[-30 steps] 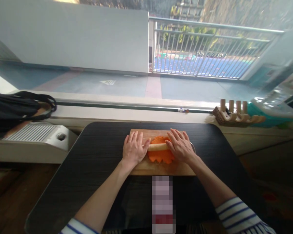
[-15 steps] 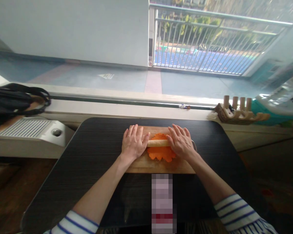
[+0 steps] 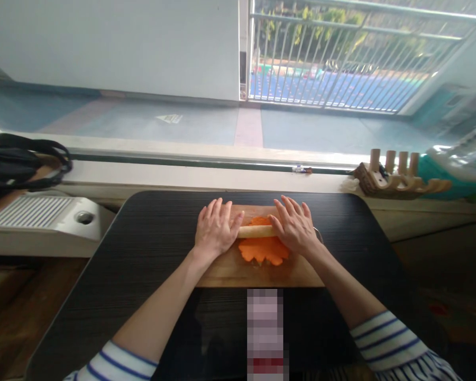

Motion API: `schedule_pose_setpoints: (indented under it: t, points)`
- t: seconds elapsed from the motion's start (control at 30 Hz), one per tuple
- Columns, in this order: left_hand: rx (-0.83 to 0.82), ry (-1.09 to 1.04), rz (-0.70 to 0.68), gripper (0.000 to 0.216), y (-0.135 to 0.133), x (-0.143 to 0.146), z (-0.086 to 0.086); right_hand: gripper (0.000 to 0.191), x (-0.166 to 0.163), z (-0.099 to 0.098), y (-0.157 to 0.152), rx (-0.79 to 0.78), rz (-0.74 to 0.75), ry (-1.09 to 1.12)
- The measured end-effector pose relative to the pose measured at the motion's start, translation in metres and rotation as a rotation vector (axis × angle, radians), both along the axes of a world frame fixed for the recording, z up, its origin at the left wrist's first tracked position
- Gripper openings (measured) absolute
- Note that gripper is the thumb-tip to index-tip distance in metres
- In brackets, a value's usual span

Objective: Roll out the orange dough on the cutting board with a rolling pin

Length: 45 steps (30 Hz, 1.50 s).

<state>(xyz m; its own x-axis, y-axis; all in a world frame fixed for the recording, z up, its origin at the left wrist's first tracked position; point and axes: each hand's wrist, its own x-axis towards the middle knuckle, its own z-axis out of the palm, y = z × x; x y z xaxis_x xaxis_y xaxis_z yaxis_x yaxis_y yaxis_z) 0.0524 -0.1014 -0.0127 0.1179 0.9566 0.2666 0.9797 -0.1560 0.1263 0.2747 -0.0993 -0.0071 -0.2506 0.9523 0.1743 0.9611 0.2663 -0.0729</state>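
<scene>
A pale wooden rolling pin [image 3: 257,232] lies crosswise on a flattened orange sheet of dough or clay [image 3: 264,251] with a ragged, wavy edge. Beneath both is a wooden board [image 3: 238,277]. My left hand [image 3: 217,228] rests palm down over the pin's left end, fingers stretched forward and thumb along the pin. Over the right end lies my right hand [image 3: 295,225], also flat with its fingers extended and spread. Both hands hide the pin's ends. A metal ring or handle [image 3: 319,235] shows at the board's right side, beyond my right hand.
The board lies on a black table [image 3: 143,254] by a window ledge. A wooden rack with pegs [image 3: 400,180] and a teal container [image 3: 456,177] stand back right. At left are a black bag [image 3: 19,164] and a white slatted unit [image 3: 43,219].
The hands and rolling pin have shifted slightly away from me over the orange sheet, so more of its near part shows. The camera view has moved a little.
</scene>
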Motion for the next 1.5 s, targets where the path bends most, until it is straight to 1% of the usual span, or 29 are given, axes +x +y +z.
schedule_pose_setpoints:
  t: [0.13, 0.27, 0.37, 0.57, 0.67, 0.77, 1.03, 1.2, 1.33, 1.5]
  points:
    - [-0.053, -0.03, 0.023, 0.066, 0.018, -0.001, 0.002, 0.055, -0.002, -0.001, 0.014, -0.034, -0.036, 0.024]
    - [-0.054, -0.036, 0.022, 0.066, 0.019, -0.001, 0.002, 0.054, -0.003, -0.001, 0.011, -0.029, -0.055, 0.019]
    - [-0.021, -0.014, 0.0, 0.064, 0.007, 0.0, 0.002, 0.055, -0.003, -0.002, -0.001, 0.002, -0.042, 0.002]
    - [0.055, 0.018, -0.042, 0.062, -0.027, -0.001, 0.0, 0.052, 0.0, 0.001, -0.035, 0.05, 0.022, 0.01]
    - [0.055, 0.026, -0.066, 0.063, -0.034, -0.002, -0.001, 0.051, 0.002, 0.002, -0.043, 0.058, 0.059, 0.015]
    - [0.056, 0.027, -0.053, 0.063, -0.028, -0.002, -0.001, 0.051, 0.002, 0.001, -0.038, 0.062, 0.046, 0.012]
    - [-0.005, -0.02, 0.001, 0.062, 0.013, 0.0, 0.0, 0.055, -0.004, -0.001, 0.001, 0.015, -0.023, 0.012]
    - [-0.034, -0.051, 0.017, 0.061, 0.03, 0.0, 0.004, 0.055, -0.006, 0.002, 0.015, -0.029, -0.07, 0.028]
    - [-0.039, -0.048, 0.005, 0.06, 0.027, 0.001, 0.005, 0.054, -0.007, 0.003, 0.01, -0.02, -0.076, 0.009]
    - [-0.005, -0.021, -0.014, 0.058, 0.0, 0.001, 0.005, 0.054, -0.006, 0.001, -0.017, 0.03, -0.039, -0.014]
